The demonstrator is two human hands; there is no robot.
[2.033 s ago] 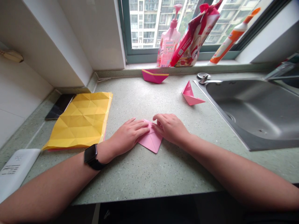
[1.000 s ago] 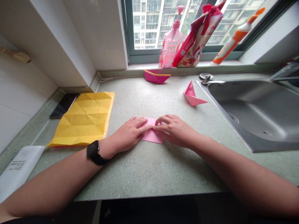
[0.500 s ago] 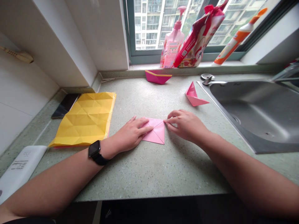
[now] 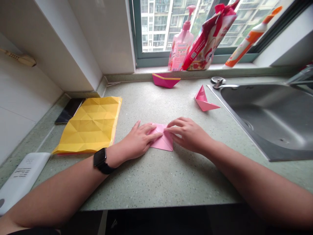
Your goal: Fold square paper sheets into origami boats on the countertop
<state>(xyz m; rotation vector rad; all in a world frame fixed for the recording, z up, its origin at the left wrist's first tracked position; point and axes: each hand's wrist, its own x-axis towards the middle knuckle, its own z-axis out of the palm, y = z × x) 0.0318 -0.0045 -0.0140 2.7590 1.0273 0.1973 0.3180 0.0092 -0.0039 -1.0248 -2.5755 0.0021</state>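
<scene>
A square of folded pink paper with diagonal creases lies flat on the counter between my hands. My left hand rests on its left part, fingers stretched out and the index fingertip near the paper's middle. Thumb and index finger of my right hand pinch at the paper's upper right corner area, which they partly cover. The tips of both index fingers are close together. Farther back stand a pink folded paper boat and a magenta paper boat with a yellow edge.
Creased yellow paper sheets lie at left, over part of a dark phone. A white power bank sits nearer. The steel sink is at right. A pump bottle, a red bag and an orange-white bottle line the sill.
My right hand has moved left, from the paper's right corner in toward its middle, bringing the corner inward. My left hand stays nearly in place on the paper.
</scene>
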